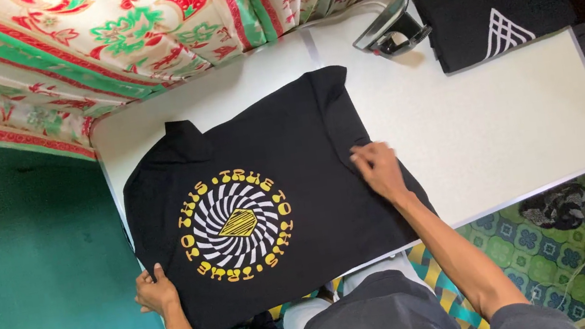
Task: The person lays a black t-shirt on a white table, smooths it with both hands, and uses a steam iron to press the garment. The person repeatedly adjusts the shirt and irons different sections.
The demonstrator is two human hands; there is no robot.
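**Two hands on a black shirt**

Head view: A black shirt [274,198] with a yellow and white circle picture lies flat on the white table [505,123]. The left hand [153,290] pinches the shirt's edge. The right hand [379,168] lies open and flat on the shirt. Far past the right hand sit an iron [389,25] and a folded black shirt [489,0].

Both forearms bare; left hand [154,290] and right hand [379,169] ungloved, no rings or watch visible. Dark grey garment at 6 o'clock (short sleeve at right elbow).
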